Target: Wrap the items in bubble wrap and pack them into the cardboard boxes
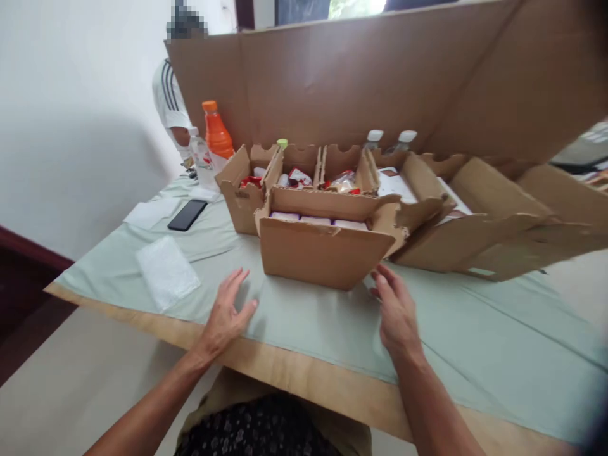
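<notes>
A small open cardboard box stands on the green cloth in front of me, with several white, purple-edged packs showing inside. My left hand hovers over the cloth to the left of this box, its fingers spread and nothing in them. Close to the box's lower right corner is my right hand, fingers loosely bent and apart; whether its fingertips touch the cardboard I cannot tell. Behind stands a row of cardboard bins, some holding red and white packets.
A flat plastic packet and a black phone lie on the left. An orange bottle and a clear bottle stand behind them. A tall cardboard panel rises at the back; a person in a white sleeve is beyond.
</notes>
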`<state>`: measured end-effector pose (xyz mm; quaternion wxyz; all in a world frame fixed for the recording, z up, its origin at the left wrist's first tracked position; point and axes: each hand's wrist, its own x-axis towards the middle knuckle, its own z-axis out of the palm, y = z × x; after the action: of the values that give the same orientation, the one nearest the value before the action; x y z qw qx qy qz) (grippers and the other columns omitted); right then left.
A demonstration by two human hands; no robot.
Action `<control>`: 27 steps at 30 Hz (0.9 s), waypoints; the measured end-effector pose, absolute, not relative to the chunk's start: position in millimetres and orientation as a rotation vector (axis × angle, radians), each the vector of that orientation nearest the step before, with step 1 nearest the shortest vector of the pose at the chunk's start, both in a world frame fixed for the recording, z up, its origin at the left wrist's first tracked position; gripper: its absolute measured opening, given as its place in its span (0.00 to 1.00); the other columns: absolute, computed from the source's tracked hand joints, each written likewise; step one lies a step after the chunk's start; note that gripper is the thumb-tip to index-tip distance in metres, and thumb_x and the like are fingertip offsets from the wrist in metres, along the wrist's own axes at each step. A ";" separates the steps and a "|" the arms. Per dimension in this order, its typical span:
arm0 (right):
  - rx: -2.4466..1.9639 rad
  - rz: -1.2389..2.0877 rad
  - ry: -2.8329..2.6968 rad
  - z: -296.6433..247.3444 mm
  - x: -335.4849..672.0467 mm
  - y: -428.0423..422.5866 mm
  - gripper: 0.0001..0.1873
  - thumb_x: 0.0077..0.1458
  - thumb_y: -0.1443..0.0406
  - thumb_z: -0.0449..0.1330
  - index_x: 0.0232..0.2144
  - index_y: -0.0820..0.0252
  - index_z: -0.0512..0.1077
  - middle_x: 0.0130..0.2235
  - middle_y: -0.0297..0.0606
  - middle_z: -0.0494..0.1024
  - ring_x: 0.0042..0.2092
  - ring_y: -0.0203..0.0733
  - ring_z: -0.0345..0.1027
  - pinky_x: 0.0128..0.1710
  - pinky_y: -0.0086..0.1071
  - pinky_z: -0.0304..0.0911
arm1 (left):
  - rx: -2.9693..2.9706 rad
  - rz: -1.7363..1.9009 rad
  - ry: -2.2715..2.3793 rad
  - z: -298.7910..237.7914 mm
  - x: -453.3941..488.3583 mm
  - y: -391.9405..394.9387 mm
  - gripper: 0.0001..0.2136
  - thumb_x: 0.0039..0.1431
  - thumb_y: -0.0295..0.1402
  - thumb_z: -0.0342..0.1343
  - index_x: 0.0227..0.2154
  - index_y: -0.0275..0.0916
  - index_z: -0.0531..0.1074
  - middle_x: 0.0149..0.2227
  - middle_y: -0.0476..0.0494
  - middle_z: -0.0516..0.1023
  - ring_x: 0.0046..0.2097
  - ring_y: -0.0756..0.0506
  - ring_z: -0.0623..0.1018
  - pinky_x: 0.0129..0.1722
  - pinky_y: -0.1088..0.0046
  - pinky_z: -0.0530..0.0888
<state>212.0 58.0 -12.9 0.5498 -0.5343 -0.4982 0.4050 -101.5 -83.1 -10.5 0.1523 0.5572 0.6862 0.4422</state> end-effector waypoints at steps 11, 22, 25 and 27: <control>-1.285 0.606 -1.162 24.9 203.5 15.2 0.13 0.56 0.58 0.66 0.45 0.51 0.79 0.63 0.47 0.75 0.67 0.60 0.65 0.68 0.59 0.57 | 1.531 1.115 2.679 -2.8 -244.8 -126.5 0.10 0.57 0.39 0.57 0.36 0.42 0.78 0.43 0.35 0.82 0.48 0.32 0.79 0.54 0.48 0.74; -1.040 1.496 -1.581 20.0 145.1 -52.3 0.38 0.59 0.48 0.65 0.66 0.51 0.64 0.61 0.51 0.77 0.58 0.56 0.76 0.50 0.48 0.76 | 1.776 1.566 2.080 27.2 -74.8 -125.8 0.09 0.64 0.35 0.60 0.46 0.42 0.75 0.52 0.36 0.79 0.55 0.38 0.80 0.56 0.56 0.78; -1.124 1.434 -1.592 17.3 147.1 -43.9 0.38 0.57 0.49 0.66 0.65 0.54 0.67 0.61 0.49 0.77 0.57 0.55 0.76 0.52 0.46 0.75 | 2.017 1.208 1.530 24.6 -13.9 -143.2 0.25 0.58 0.40 0.66 0.58 0.40 0.72 0.62 0.29 0.74 0.60 0.33 0.78 0.57 0.53 0.80; -1.218 1.331 -1.612 14.7 164.9 -34.5 0.28 0.58 0.51 0.65 0.56 0.57 0.74 0.54 0.45 0.82 0.51 0.52 0.78 0.49 0.43 0.75 | 2.048 1.129 1.409 25.5 -1.3 -149.5 0.24 0.59 0.39 0.64 0.57 0.40 0.72 0.62 0.29 0.74 0.60 0.34 0.78 0.57 0.53 0.80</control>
<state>164.9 -34.5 14.7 0.3536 -0.4709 -0.6232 0.5146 -1.3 -149.5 25.5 0.2041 0.7344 0.5050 0.4048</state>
